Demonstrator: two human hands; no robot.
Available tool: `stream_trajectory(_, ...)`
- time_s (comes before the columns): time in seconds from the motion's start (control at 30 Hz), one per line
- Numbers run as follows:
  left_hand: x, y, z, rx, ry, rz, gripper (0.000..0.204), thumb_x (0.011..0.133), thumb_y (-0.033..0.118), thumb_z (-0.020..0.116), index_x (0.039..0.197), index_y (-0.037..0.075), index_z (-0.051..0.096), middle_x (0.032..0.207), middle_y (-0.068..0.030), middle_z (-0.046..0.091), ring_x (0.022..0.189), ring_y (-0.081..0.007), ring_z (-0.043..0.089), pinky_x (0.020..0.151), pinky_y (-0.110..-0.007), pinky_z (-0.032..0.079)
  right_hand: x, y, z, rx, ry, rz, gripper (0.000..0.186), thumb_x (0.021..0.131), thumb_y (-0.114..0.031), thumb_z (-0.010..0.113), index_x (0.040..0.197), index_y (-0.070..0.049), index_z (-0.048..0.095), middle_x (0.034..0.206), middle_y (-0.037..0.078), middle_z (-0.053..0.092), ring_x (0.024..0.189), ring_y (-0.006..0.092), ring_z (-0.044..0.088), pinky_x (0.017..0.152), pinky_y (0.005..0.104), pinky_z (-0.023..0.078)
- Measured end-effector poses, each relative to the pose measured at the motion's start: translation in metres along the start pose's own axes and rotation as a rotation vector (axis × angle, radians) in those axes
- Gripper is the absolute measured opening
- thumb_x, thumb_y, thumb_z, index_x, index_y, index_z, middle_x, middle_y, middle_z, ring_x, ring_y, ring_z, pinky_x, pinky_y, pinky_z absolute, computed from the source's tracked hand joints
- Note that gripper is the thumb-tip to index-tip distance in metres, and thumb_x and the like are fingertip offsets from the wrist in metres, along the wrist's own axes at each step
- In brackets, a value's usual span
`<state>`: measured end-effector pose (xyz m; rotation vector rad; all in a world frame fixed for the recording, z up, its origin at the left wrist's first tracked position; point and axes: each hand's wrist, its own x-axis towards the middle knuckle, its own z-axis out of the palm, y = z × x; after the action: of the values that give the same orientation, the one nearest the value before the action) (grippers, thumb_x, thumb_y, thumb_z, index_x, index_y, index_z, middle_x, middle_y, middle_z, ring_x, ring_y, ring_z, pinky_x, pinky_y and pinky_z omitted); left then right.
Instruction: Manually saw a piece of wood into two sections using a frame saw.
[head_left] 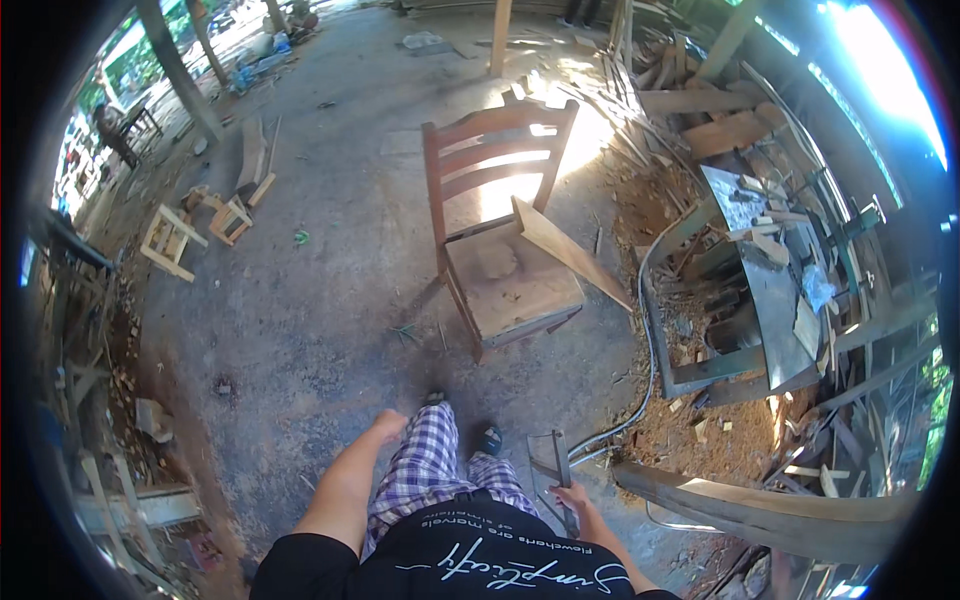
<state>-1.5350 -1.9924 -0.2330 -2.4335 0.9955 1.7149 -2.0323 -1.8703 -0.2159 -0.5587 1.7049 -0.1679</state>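
Note:
My right hand (570, 496) is closed around what looks like a frame saw (562, 458), a dark narrow bar with a thin frame, held low beside my right leg. In front of my left thigh is my left hand (390, 426), its fingers curled together with nothing visible in them. Ahead of me stands a brown wooden chair (510, 280) with a slatted back, touched by neither hand. A pale board (572, 254) leans across its seat and slants down to the right.
At right, a metal-topped workbench (775, 320) carries wood scraps and a blue plastic bag (818, 288). A cable (645, 350) curves along the floor. A thick beam (750, 508) lies near my right side. Small wooden frames (170, 243) stand at left; a post (501, 38) rises behind the chair.

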Motion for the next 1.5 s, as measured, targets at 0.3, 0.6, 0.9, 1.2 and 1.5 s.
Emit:
stream_trajectory(0.3, 0.099, 0.293, 0.004, -0.309, -0.205, 0.131, 0.041, 0.093, 0.048, 0.055, 0.107, 0.009, 0.053, 0.09, -0.0091, 0.06, 0.061, -0.017, 0.059, 0.048, -0.029, 0.045, 0.003, -0.018, 0.014, 0.044, 0.166, 0.093, 0.033, 0.074, -0.024, 0.077, 0.092, -0.002, 0.062, 0.069, 0.009, 0.064, 0.058, 0.0169, 0.062, 0.055, 0.0328, 0.051)
stream_trajectory(0.6, 0.23, 0.512, 0.007, -0.523, -0.213, 0.229, 0.066, 0.08, 0.06, 0.064, 0.123, 0.011, 0.05, 0.104, -0.0122, 0.058, 0.082, -0.023, 0.059, 0.068, -0.036, 0.048, -0.038, -0.077, 0.038, 0.15, 0.217, 0.221, 0.027, 0.075, -0.021, 0.079, 0.085, -0.003, 0.062, 0.068, 0.004, 0.063, 0.059, 0.0124, 0.06, 0.054, 0.0279, 0.051)
stream_trajectory(0.9, 0.291, 0.556, 0.027, -0.97, -0.585, -0.008, 0.04, 0.084, 0.018, 0.064, 0.121, 0.008, 0.051, 0.118, -0.0144, 0.057, 0.105, -0.0331, 0.057, 0.085, -0.05, 0.053, -0.038, -0.144, 0.068, 0.151, 0.286, 0.302, 0.024, 0.077, -0.02, 0.077, 0.083, -0.004, 0.062, 0.068, 0.003, 0.062, 0.059, 0.0111, 0.06, 0.054, 0.0277, 0.049)
stream_trajectory(1.2, 0.216, 0.53, 0.01, -0.938, -0.659, 0.14, 0.035, 0.084, 0.008, 0.06, 0.117, 0.0, 0.052, 0.113, -0.0137, 0.06, 0.101, -0.0299, 0.061, 0.079, -0.044, 0.058, -0.032, -0.186, 0.088, 0.238, 0.312, 0.256, 0.019, 0.078, -0.018, 0.075, 0.084, -0.004, 0.063, 0.067, 0.001, 0.061, 0.059, 0.0107, 0.058, 0.056, 0.0273, 0.048)
stream_trajectory(1.5, 0.108, 0.391, -0.064, -1.047, -0.676, 0.198, 0.045, 0.084, 0.005, 0.058, 0.127, -0.005, 0.046, 0.12, -0.0198, 0.058, 0.103, -0.0342, 0.061, 0.082, -0.042, 0.055, -0.011, -0.167, 0.064, 0.276, 0.269, 0.098, 0.019, 0.079, -0.017, 0.075, 0.083, -0.003, 0.063, 0.069, 0.003, 0.061, 0.061, 0.0124, 0.059, 0.056, 0.0285, 0.049)
